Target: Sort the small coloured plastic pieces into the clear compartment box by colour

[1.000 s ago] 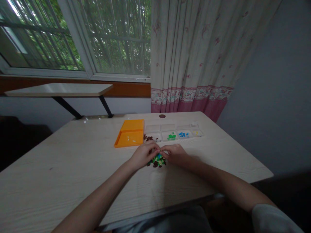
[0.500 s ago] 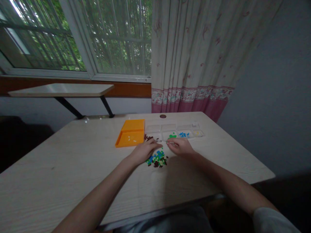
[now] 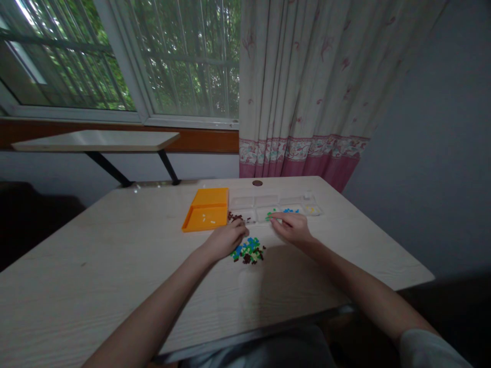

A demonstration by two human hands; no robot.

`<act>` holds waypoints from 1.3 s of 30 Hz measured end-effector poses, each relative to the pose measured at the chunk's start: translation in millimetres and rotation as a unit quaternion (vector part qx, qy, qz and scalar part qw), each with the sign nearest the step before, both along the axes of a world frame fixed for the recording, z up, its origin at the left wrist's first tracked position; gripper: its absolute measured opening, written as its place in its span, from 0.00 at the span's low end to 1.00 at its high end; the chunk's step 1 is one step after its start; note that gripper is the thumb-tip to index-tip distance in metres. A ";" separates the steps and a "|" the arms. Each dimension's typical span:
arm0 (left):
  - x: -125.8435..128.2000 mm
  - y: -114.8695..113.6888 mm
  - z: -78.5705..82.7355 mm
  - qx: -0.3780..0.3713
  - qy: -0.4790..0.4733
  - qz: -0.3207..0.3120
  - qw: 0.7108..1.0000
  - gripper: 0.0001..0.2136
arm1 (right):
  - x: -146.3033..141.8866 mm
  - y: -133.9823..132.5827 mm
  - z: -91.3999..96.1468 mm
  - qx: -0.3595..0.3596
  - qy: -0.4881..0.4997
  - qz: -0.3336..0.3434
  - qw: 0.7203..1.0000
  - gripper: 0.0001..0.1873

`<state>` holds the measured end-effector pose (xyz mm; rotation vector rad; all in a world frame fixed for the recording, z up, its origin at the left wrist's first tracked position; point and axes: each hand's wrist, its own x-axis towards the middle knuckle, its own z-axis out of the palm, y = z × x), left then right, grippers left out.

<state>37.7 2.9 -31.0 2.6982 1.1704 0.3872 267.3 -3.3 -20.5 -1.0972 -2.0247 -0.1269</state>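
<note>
A mixed pile of small blue, green, brown and pale plastic pieces (image 3: 249, 251) lies on the table in front of me. My left hand (image 3: 227, 239) rests at the pile's upper left edge, its fingers curled and pressed together; whatever they hold is hidden. Over the front of the clear compartment tray (image 3: 266, 201), my right hand (image 3: 293, 227) has thumb and forefinger pinched beside green pieces (image 3: 269, 214) in one compartment. Anything in that pinch is too small to make out. Brown pieces (image 3: 235, 217) sit in the left compartment, behind my left hand.
An open orange box (image 3: 210, 197) with a few white pieces (image 3: 208, 220) stands left of the tray. Blue pieces (image 3: 291, 210) and yellow pieces (image 3: 312, 209) occupy compartments at the right. A raised shelf (image 3: 99, 140) stands at the table's back left.
My right hand has moved away from the left hand, right and slightly back, to the green pieces' compartment. The left hand's fingers have drawn in a little.
</note>
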 end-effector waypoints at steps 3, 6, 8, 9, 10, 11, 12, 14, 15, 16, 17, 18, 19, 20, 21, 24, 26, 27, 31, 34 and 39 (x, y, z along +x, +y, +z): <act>-3.5 -0.6 -0.6 -0.007 0.000 0.006 1.000 0.10 | 1.1 -0.7 2.9 0.015 0.001 0.000 1.000 0.17; -5.2 0.2 -2.2 -0.010 -0.004 0.010 1.000 0.09 | 5.0 2.3 4.1 0.018 -0.004 0.005 1.000 0.16; -5.6 1.0 -3.1 -0.011 -0.014 0.011 1.000 0.09 | 10.9 7.8 3.2 -0.001 -0.015 0.003 1.000 0.16; -5.7 1.3 -3.3 -0.012 -0.020 0.011 1.000 0.09 | 14.7 11.5 2.1 -0.018 -0.022 -0.003 1.000 0.16; -5.8 1.5 -3.4 -0.013 -0.025 0.011 1.000 0.09 | 18.8 15.7 0.6 -0.037 -0.031 -0.012 0.999 0.15; -6.0 1.6 -3.5 -0.014 -0.027 0.011 0.999 0.09 | 22.9 20.1 -1.3 -0.057 -0.041 -0.025 0.997 0.15; -6.1 1.6 -3.4 -0.015 -0.028 0.011 0.999 0.09 | 26.7 24.5 -3.4 -0.075 -0.052 -0.040 0.995 0.15; -6.4 1.6 -3.4 -0.016 -0.030 0.011 0.999 0.09 | 32.7 32.0 -7.5 -0.106 -0.079 -0.071 0.989 0.14; -6.6 1.6 -3.5 -0.016 -0.031 0.010 0.999 0.09 | 34.6 34.7 -9.3 -0.118 -0.092 -0.085 0.985 0.15; -6.7 1.6 -3.6 -0.016 -0.032 0.011 0.999 0.09 | 35.7 36.8 -10.7 -0.128 -0.104 -0.096 0.982 0.15; -6.9 1.6 -3.8 -0.015 -0.033 0.012 0.999 0.09 | 36.3 38.1 -11.8 -0.135 -0.113 -0.103 0.979 0.15; -7.1 1.7 -4.0 -0.015 -0.034 0.014 0.999 0.09 | 36.3 38.9 -12.4 -0.141 -0.120 -0.107 0.977 0.15; -7.3 1.8 -4.1 -0.013 -0.034 0.017 0.999 0.10 | 36.1 39.2 -12.6 -0.145 -0.124 -0.109 0.976 0.15; -7.6 1.8 -4.2 -0.013 -0.033 0.020 0.999 0.10 | 35.8 39.2 -12.6 -0.149 -0.127 -0.111 0.975 0.16; -7.9 1.9 -4.2 -0.012 -0.031 0.022 0.999 0.10 | 35.5 38.9 -12.3 -0.152 -0.129 -0.113 0.973 0.16; -8.8 1.8 -3.5 -0.010 -0.026 0.023 0.999 0.10 | 34.5 37.4 -10.4 -0.158 -0.129 -0.127 0.971 0.16; -9.0 1.6 -2.8 -0.010 -0.028 0.022 0.999 0.10 | 33.4 35.4 -9.1 -0.158 -0.124 -0.127 0.971 0.16; -9.1 1.6 -2.6 -0.009 -0.029 0.022 0.999 0.10 | 32.4 33.9 -8.5 -0.157 -0.121 -0.124 0.972 0.16; -8.8 2.3 -2.7 -0.009 -0.031 0.022 0.999 0.09 | 23.3 25.9 -8.8 -0.158 -0.119 -0.088 0.976 0.15; -8.6 2.9 -3.7 -0.007 -0.031 0.025 0.999 0.09 | 11.8 19.3 -11.7 -0.160 -0.128 -0.035 0.978 0.15; -6.1 1.7 -3.8 -0.012 -0.051 0.027 0.998 0.09 | -5.9 9.4 -18.3 -0.136 -0.156 0.037 0.978 0.13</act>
